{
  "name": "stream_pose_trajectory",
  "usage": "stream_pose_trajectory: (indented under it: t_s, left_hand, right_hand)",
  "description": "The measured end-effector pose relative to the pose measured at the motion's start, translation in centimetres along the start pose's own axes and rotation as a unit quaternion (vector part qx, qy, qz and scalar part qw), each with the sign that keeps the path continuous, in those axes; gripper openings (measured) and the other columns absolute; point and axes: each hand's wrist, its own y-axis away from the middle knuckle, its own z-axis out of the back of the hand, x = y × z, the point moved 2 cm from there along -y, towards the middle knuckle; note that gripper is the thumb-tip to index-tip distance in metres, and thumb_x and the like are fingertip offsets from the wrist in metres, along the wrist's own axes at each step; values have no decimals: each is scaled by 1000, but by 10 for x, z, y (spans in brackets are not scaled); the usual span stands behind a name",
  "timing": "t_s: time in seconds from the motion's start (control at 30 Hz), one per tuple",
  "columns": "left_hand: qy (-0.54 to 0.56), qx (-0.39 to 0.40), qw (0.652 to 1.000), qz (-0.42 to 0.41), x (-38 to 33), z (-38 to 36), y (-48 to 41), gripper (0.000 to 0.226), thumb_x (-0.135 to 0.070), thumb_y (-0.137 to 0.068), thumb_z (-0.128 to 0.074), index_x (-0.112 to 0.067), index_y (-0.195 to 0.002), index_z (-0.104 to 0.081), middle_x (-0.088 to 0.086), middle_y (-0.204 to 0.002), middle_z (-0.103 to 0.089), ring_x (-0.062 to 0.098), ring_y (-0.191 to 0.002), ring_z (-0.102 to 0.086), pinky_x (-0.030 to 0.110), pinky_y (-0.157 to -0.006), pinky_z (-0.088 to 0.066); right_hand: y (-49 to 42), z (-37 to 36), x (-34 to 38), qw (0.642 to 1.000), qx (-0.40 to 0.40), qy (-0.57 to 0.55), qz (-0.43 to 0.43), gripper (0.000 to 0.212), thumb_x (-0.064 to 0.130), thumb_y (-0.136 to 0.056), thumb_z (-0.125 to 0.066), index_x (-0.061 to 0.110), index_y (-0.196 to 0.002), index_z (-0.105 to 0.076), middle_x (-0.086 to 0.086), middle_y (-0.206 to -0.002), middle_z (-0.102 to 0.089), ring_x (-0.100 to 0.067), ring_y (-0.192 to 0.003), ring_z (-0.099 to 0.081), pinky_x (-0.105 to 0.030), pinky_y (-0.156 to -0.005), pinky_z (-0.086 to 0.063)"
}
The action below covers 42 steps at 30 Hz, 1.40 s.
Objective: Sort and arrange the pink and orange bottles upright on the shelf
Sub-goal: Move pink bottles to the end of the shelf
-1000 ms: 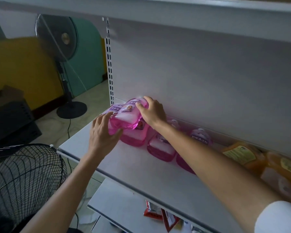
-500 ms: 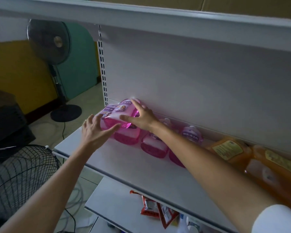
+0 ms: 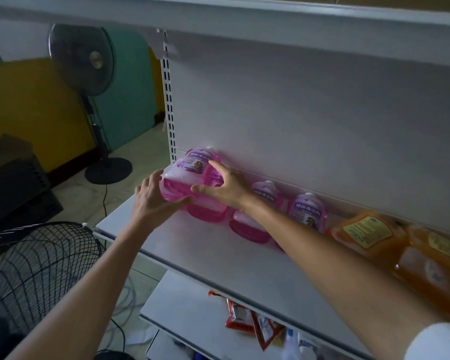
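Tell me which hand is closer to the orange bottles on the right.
Right. The right hand touches the top pink bottle, well left of the orange bottles; the left hand grips that bottle's end, farther left again.

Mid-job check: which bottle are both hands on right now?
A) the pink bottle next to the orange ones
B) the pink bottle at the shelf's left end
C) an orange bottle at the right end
B: the left hand grips and the right hand rests on the translucent pink plastic bottle at the left end of the white metal shelf.
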Motion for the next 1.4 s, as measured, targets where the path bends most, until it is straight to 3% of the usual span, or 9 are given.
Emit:
stream_pose_trajectory:
  t_s: [0.13, 0.37, 0.57, 0.7, 0.8, 1.0, 1.13, 1.27, 1.4]
  left_hand:
    - [-3, -22, 1000, -8, -5, 7, 6, 104, -53, -57, -80, -17, -141, -30, 15, -140, -38, 32, -128, -29, 49, -103, -31]
    - [-37, -64, 985, -158, -70, 19, 26, 83, -35, -68, -80, -15, -137, -39, 15, -138, -40, 33, -125, -31, 50, -96, -34]
    - [-2, 30, 957, -287, -163, -40, 57, 69, -51, -68, -57, -18, -128, -51, 16, -126, -53, 36, -111, -50, 42, -91, -41]
    - [51, 119, 937, -325, -234, -103, 96, 56, -27, -79, -70, -21, -131, -49, 10, -127, -53, 25, -108, -54, 32, -80, -43]
    - [87, 195, 915, -343, -281, -151, 134, 51, -27, -80, -69, -24, -127, -51, 4, -121, -58, 14, -99, -55, 26, -76, -43]
    - [82, 285, 887, -353, -360, -231, 232, 47, -37, -79, -64, -31, -123, -52, -5, -113, -63, 15, -107, -58, 31, -85, -48]
    - [27, 344, 855, -387, -404, -267, 290, 62, -61, -72, -55, -34, -127, -47, 2, -127, -56, 23, -120, -49, 36, -97, -41]
    - [-126, 311, 843, -422, -429, -284, 334, 101, -75, -66, -55, -25, -144, -16, 2, -150, -26, 24, -139, -15, 45, -115, -8]
    - [-187, 332, 841, -385, -431, -290, 359, 132, -80, -56, -59, -16, -145, 15, -1, -155, 3, 25, -141, 9, 57, -112, 8]
  right_hand:
    - [6, 12, -1, 1000, -21, -10, 1, 90, 57, -75, -68, 18, -146, -30, -12, -141, -46, -25, -128, -44, -38, -106, -39]
    - [30, 63, -22, 995, -91, 26, -28, 83, 50, -79, -67, 14, -145, -32, -11, -146, -40, -27, -133, -37, -38, -107, -35]
    - [95, 146, -69, 980, -166, 38, -98, 75, 29, -82, -67, 16, -146, -29, -12, -144, -41, -27, -128, -42, -40, -103, -39]
    - [167, 212, -114, 957, -234, 59, -163, 72, 26, -81, -66, 16, -144, -32, -11, -142, -44, -26, -125, -46, -42, -101, -41]
    - [232, 256, -154, 939, -253, 81, -219, 64, 24, -82, -63, 15, -140, -38, -8, -139, -48, -24, -122, -49, -40, -100, -43]
    - [353, 318, -229, 906, -209, 164, -330, 50, 22, -81, -67, 10, -126, -49, -13, -121, -60, -29, -108, -58, -37, -89, -47]
    - [401, 334, -256, 897, -88, 277, -333, 41, 38, -86, -63, 11, -115, -53, -12, -114, -62, -29, -105, -58, -32, -77, -44]
    - [407, 330, -261, 868, 10, 399, -295, 30, 25, -97, -43, 10, -119, -57, -12, -132, -51, -29, -125, -44, -39, -100, -33]
    - [401, 326, -274, 847, 51, 429, -310, 31, 21, -97, -38, 11, -119, -58, -12, -137, -50, -29, -133, -35, -44, -111, -20]
